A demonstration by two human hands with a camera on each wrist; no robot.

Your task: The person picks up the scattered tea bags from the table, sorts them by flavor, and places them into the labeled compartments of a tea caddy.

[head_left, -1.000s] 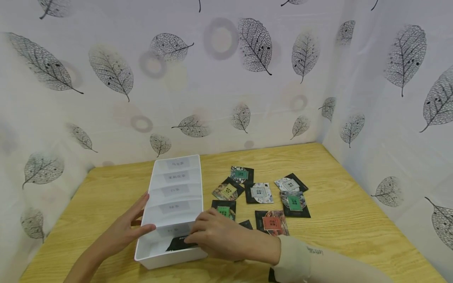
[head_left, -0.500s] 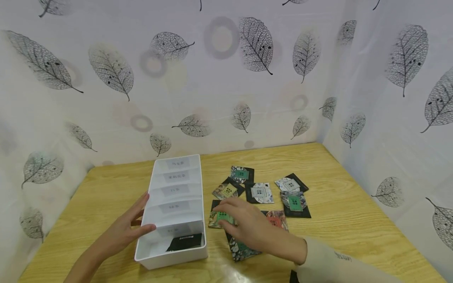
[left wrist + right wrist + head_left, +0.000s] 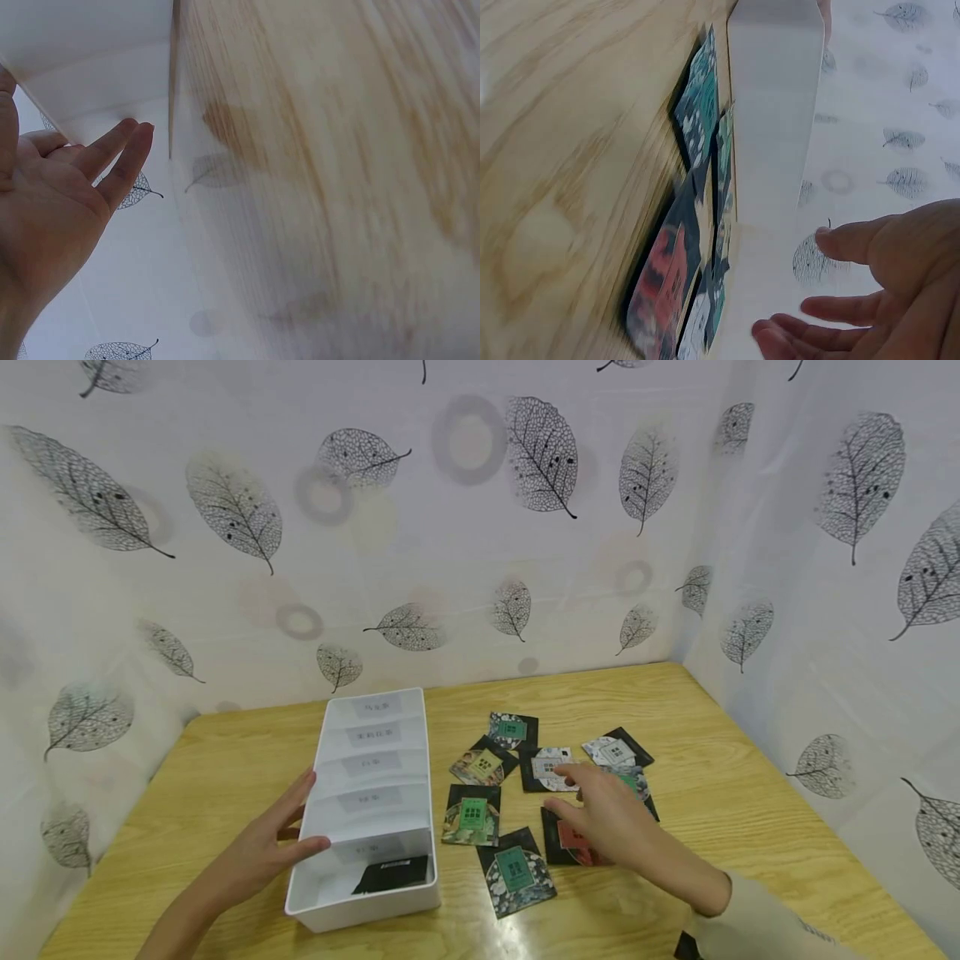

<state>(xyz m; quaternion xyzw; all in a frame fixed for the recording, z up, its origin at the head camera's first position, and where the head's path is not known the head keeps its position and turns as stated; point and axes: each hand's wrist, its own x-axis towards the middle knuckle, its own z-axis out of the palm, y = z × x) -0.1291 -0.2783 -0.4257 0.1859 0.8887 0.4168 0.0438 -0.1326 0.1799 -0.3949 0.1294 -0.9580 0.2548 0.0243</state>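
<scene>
A long white box [image 3: 364, 913] with several labelled compartments stands left of centre in the head view. One black sachet [image 3: 393, 874] lies in its nearest compartment. My left hand [image 3: 258, 847] rests against the box's left side, thumb over the rim, fingers fairly straight; the left wrist view shows the palm and fingers beside the wall. With fingers spread and nothing in it, my right hand [image 3: 611, 814] hovers over the sachets. Below it are a red-labelled sachet [image 3: 567, 839], partly covered, and a white-labelled sachet [image 3: 550, 768]. A blue-green-labelled sachet [image 3: 633, 781] is half hidden behind the hand.
Between box and right hand lie a green-labelled sachet [image 3: 472, 816] and a teal-labelled sachet [image 3: 517, 871]. Farther back are a yellow-labelled sachet [image 3: 483, 762], another teal one [image 3: 512, 729] and a pale-labelled one [image 3: 617, 749]. A leaf-patterned curtain [image 3: 465, 543] borders the wooden table [image 3: 750, 835].
My right hand has left the front compartment, where the black sachet now lies uncovered, and has moved right over the loose sachets. The left hand keeps its place on the box.
</scene>
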